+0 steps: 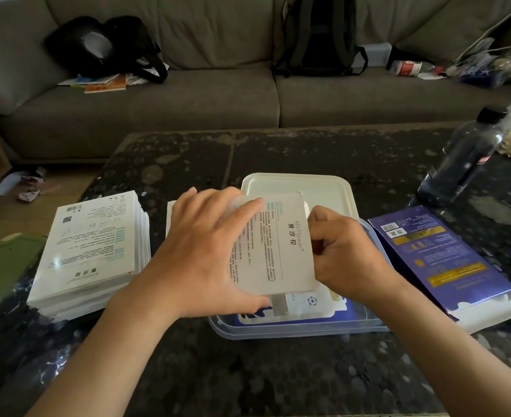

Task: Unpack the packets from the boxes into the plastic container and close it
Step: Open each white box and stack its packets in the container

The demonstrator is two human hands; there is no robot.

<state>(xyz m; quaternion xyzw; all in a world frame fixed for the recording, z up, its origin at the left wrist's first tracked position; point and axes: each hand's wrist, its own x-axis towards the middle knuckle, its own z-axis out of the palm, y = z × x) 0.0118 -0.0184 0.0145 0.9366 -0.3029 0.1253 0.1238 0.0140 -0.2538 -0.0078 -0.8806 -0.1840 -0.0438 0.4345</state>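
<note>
One head-worn wide-angle camera looks forward and down from close above the dark table (278, 374), sofa (203, 106) beyond.

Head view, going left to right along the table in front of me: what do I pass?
In order: stack of flat white printed boxes → left hand → white cardboard box held by both hands → right hand → flat purple cardboard box.

The white box (273, 242) in the middle is matt card, the stack of boxes (89, 251) at the left looks shiny, the container (293, 330) is clear smooth plastic, and the table (248, 371) is dark speckled stone.
</note>
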